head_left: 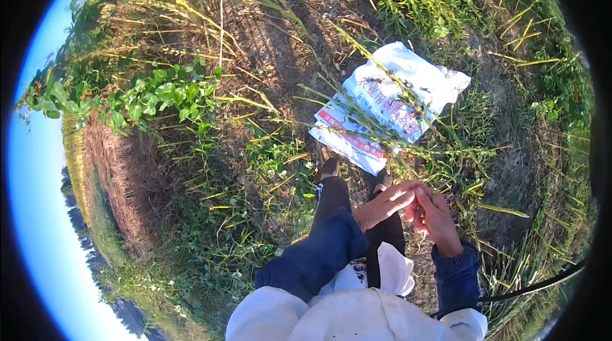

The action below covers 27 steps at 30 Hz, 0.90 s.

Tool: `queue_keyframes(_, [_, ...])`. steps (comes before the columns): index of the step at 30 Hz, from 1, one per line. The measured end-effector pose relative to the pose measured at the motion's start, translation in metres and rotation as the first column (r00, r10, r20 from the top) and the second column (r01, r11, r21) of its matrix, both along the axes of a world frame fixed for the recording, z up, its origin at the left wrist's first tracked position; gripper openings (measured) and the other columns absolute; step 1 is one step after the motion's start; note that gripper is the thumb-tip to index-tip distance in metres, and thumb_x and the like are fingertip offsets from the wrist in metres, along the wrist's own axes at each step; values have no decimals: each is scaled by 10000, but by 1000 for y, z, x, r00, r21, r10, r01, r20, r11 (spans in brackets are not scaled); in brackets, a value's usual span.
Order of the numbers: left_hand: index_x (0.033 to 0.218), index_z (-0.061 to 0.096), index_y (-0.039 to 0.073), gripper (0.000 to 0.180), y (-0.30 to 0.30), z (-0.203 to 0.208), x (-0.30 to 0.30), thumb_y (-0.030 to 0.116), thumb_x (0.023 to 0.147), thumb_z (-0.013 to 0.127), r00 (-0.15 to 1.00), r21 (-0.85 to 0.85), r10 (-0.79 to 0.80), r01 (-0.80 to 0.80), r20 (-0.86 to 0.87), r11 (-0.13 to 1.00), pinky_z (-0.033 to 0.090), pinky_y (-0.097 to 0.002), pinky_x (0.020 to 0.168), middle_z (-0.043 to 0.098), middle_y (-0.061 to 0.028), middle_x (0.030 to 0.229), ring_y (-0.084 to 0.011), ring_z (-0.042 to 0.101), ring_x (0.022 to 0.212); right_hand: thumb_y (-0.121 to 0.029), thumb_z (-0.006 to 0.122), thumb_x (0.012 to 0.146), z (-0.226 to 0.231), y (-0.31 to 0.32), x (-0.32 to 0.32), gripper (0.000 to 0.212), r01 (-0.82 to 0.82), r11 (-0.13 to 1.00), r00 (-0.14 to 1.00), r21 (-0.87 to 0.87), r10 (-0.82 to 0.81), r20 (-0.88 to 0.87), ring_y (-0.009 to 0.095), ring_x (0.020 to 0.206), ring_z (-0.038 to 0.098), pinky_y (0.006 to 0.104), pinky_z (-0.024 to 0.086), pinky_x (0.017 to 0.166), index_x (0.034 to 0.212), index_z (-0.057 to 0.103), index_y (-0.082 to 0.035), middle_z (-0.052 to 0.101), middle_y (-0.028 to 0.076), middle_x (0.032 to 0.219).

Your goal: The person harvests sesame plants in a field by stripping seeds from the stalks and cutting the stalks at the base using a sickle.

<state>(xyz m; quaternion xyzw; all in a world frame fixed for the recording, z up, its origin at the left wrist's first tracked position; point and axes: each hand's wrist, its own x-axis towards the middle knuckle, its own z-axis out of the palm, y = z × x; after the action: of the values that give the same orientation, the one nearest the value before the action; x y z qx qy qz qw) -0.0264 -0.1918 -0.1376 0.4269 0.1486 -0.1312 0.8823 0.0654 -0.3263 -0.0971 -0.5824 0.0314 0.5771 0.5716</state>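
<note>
While the left hand (386, 205), loosely bent, touches the curled right hand (436, 216), I cannot tell whether either grips anything. Beyond them, stalks (380, 68) cross a white sack (390, 100) on the ground (264, 44).

To the left of my right grip (437, 217), well apart from it, I see a broad-leafed green vine (169, 92). Still on that side but farther away, a bank of dry, reddish-brown grass (121, 181) runs along, with dark, distant trees (80, 226) beyond it and pale-to-deep-blue sky (44, 245) at the rim. Low green weeds (217, 239), flecked with white, spread nearer on my left. Ahead of my grip lies brown soil (274, 41) crossed by shadow; to its right, greyish bare ground (513, 169).
</note>
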Motion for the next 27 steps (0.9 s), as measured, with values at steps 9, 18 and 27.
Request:
queue_keyframes(9, [1019, 557, 29, 221, 23, 14, -82, 226, 974, 468, 836, 133, 526, -510, -158, 850, 366, -209, 379, 529, -2, 674, -62, 447, 420, -25, 433, 902, -26, 74, -58, 133, -743, 666, 565, -68, 679, 470, 160, 459, 540, 281, 419, 406, 944, 542, 38, 586, 86, 696])
queue_keyframes(18, [845, 540, 45, 233, 117, -13, -260, 222, 973, 458, 661, 251, 737, -697, -139, 672, 379, -228, 432, 505, -2, 633, -95, 491, 493, -134, 488, 928, -9, 148, -159, 354, -557, 826, 579, -85, 460, 674, 155, 941, 575, 278, 469, 757, 1253, 454, 5, 536, 108, 1136])
queue_keyframes(27, [1052, 496, 61, 232, 324, 159, -858, 270, 954, 473, -206, 698, 976, -688, 74, -198, 479, -336, 718, 553, -75, 943, -191, 563, 839, -171, 553, 924, -31, 193, -244, 306, -549, 806, 759, -221, 592, 271, 120, 955, 545, 277, 495, 754, 1194, 459, -63, 488, 55, 1162])
